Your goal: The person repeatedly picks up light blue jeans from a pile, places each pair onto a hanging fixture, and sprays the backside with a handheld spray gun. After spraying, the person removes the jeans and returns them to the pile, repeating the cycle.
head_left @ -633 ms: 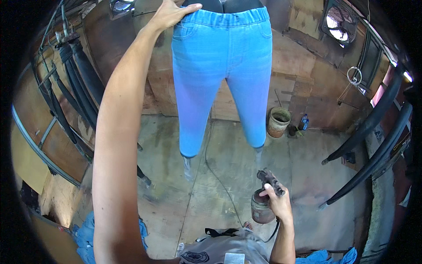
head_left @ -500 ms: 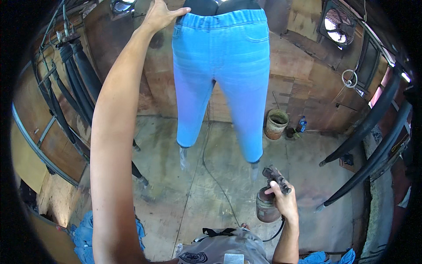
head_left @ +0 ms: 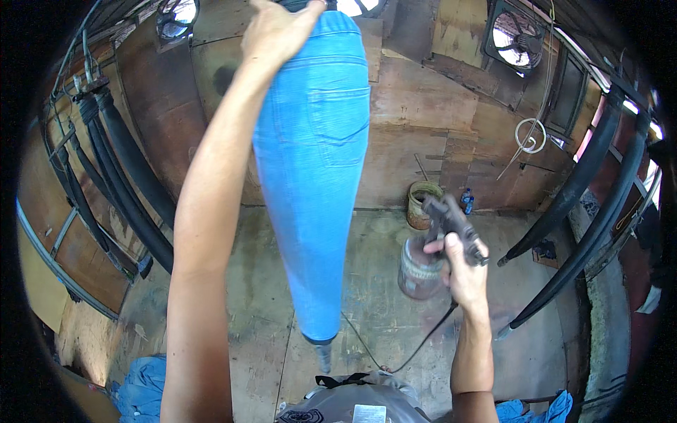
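Observation:
A pair of light-blue jeans (head_left: 310, 190) hangs upright in front of me, stretched over a dark form whose narrow pale tip (head_left: 324, 356) sticks out below the hem. The jeans stand side-on, with a back pocket toward me. At the top, my left hand (head_left: 282, 34) is closed on the waistband; some of its fingers are cut off by the upper edge. Over to the right, my right hand (head_left: 467, 278) grips a dark spray gun (head_left: 451, 222). Its round, stained cup (head_left: 417, 271) hangs beneath, and the nozzle end points up and left, apart from the jeans.
A thin hose (head_left: 430, 338) runs from the gun toward the floor. Long black padded tubes hang at left (head_left: 134, 155) and right (head_left: 585, 183). Along the back wall stand a dirty bucket (head_left: 417, 215) and a blue bottle (head_left: 466, 201). Blue garments (head_left: 141, 388) lie at lower left.
The jeans have turned from facing me to side-on, and the left hand has shifted right along the waistband. My right hand has raised the spray gun.

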The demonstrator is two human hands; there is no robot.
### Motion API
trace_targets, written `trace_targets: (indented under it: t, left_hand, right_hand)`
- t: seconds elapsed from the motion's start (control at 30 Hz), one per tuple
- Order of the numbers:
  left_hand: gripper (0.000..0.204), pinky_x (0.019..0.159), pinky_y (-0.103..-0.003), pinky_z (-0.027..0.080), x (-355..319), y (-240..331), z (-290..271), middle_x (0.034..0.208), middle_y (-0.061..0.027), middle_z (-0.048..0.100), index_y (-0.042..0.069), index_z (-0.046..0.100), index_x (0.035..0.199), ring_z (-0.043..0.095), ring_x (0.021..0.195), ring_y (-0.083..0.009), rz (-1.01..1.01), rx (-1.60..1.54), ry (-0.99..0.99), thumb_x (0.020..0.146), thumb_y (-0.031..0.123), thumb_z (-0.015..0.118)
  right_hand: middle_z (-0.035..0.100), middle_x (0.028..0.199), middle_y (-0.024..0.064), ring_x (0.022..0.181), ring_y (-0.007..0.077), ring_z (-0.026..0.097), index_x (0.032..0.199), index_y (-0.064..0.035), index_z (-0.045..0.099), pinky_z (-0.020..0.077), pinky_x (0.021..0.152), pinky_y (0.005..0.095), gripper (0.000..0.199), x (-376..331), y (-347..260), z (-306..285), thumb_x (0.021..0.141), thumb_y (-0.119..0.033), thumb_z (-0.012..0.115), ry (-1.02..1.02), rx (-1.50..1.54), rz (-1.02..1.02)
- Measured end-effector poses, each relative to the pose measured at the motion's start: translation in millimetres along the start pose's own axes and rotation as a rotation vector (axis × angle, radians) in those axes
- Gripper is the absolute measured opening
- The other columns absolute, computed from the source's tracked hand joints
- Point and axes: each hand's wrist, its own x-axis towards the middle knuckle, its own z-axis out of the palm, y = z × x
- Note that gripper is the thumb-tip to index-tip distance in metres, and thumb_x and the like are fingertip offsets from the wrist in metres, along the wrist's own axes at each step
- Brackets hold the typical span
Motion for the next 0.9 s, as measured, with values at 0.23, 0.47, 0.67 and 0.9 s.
trace_targets:
  t: [0.23, 0.47, 0.67, 0.9]
  left_hand:
    - [0.079, 0.092, -0.036, 0.051, 15, -15, -28, 0.118, -0.0203, 0.066, -0.01, 0.054, 0.13, 0.065, 0.106, -0.026, 0.126, -0.367, -0.207, 0.083, 0.049, 0.077]
    - [0.078, 0.101, -0.039, 0.046, 53, -86, -14, 0.122, -0.0128, 0.065, 0.003, 0.065, 0.125, 0.061, 0.114, -0.0218, -0.08, -0.483, -0.462, 0.081, 0.068, 0.068]
    - [0.081, 0.101, -0.039, 0.045, 85, -138, 21, 0.118, -0.0141, 0.065, 0.003, 0.067, 0.117, 0.06, 0.113, -0.0228, -0.233, -0.672, -0.6, 0.075, 0.072, 0.069]
    - [0.078, 0.096, -0.04, 0.05, 104, -159, 46, 0.112, -0.0134, 0.068, 0.003, 0.067, 0.117, 0.064, 0.104, -0.0231, -0.247, -0.726, -0.641, 0.078, 0.07, 0.068]
  right_hand:
    - [0.07, 0.081, 0.0104, 0.042, 0.0049, 0.043, 0.133, 0.0026, 0.056, 0.0324, 0.038, 0.0199, 0.053, 25, -40, 1, 0.104, -0.041, 0.053, 0.115, -0.029, -0.318]
    - [0.065, 0.08, 0.0, 0.065, 0.0064, 0.056, 0.14, -0.0031, 0.057, 0.0444, 0.062, 0.0231, 0.049, 26, -9, 0, 0.098, -0.025, 0.064, -0.022, -0.201, 0.153]
    - [0.065, 0.079, 0.0004, 0.063, 0.0037, 0.054, 0.143, -0.0035, 0.054, 0.0437, 0.06, 0.0208, 0.049, 28, -18, -7, 0.1, -0.024, 0.062, -0.006, -0.155, 0.067]
    - [0.067, 0.073, 0.0095, 0.039, 0.0062, 0.041, 0.132, 0.0008, 0.056, 0.0305, 0.035, 0.022, 0.049, 33, -38, -25, 0.104, -0.039, 0.052, 0.138, -0.045, -0.248]
